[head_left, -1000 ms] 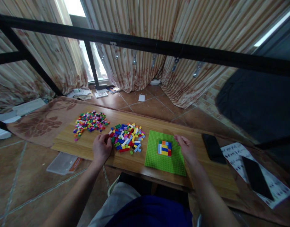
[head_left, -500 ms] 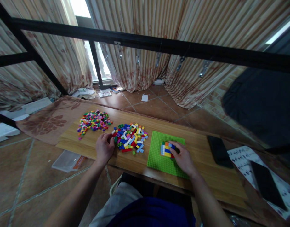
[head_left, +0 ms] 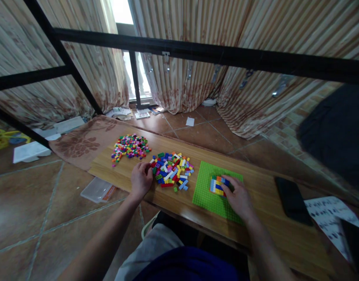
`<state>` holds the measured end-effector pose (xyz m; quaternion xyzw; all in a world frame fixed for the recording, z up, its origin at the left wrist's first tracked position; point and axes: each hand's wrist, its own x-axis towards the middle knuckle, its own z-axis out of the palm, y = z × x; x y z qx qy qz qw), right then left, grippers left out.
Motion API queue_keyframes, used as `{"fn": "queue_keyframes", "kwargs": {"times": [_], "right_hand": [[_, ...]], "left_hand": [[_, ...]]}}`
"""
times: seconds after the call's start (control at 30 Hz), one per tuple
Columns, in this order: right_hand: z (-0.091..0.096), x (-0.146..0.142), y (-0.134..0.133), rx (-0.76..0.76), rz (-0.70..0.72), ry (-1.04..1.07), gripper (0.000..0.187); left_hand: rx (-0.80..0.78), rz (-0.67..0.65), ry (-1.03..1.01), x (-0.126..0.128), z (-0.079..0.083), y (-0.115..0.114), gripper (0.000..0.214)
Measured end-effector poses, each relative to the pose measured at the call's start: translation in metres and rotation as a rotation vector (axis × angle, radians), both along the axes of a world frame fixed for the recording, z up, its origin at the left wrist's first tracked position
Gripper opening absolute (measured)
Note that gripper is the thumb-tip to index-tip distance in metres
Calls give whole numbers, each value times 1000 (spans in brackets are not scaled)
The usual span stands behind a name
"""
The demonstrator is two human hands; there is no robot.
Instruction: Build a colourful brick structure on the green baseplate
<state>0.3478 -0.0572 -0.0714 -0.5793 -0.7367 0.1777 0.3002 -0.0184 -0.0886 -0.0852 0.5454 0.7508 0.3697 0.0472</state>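
Note:
A green studded baseplate [head_left: 202, 187] lies on the wooden board. Near its middle sits a small build of toy bricks [head_left: 216, 187] in white, light blue, yellow, blue, orange and red. My right hand [head_left: 238, 196] reaches over the build's right side, thumb and fingers closed at a blue brick [head_left: 225, 182]; the fingers partly cover the build. At the left edge of a pile of larger bricks [head_left: 172, 171] rests my left hand [head_left: 141, 180], its fingers curled close to a red brick. Whatever its fingertips hold is hidden.
Farther left on the wooden board [head_left: 173, 205] lies a heap of tiny bricks [head_left: 131, 146]. A black phone [head_left: 292, 201] and a printed sheet [head_left: 325, 214] are at the right. A clear plastic lid [head_left: 96, 190] lies below the board's left edge. A black metal rail [head_left: 191, 50] crosses beyond.
The view has turned left, so everything appears farther right. Both hands keep nearly the same places, the left by the brick pile and the right at the build.

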Motion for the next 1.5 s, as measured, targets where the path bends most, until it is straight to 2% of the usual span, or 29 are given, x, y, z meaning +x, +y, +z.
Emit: {"fn": "queue_keyframes", "kwargs": {"times": [0.1, 0.17, 0.3, 0.4, 0.5, 0.6, 0.93, 1.07, 1.3, 1.5], "right_hand": [[9, -22, -7, 138, -28, -63, 37], [13, -44, -13, 182, 19, -56, 33], [13, -85, -22, 150, 179, -42, 28], [7, -102, -18, 136, 160, -69, 27], [3, -109, -8, 141, 92, -115, 26], [3, -116, 1, 144, 89, -147, 26], [9, -152, 2, 109, 250, -168, 28], [3, -151, -1, 95, 275, -214, 29], [1, -142, -3, 138, 196, -174, 27], [4, -150, -13, 131, 310, -154, 23]], "left_hand": [[0, -5, -19, 0, -1, 0, 21], [1, -7, -29, 0, -1, 0, 21], [-2, 0, -26, 0, -2, -1, 21], [-3, 2, -23, 0, -2, -1, 21], [1, 3, -31, 0, -2, 0, 21], [6, 9, -40, 1, -2, 0, 21], [0, 0, -58, 1, -1, -1, 21], [-5, 1, -63, 0, -2, -1, 21], [26, -8, -56, 1, -1, -2, 20], [41, -15, -60, 1, -1, -2, 17]]}}
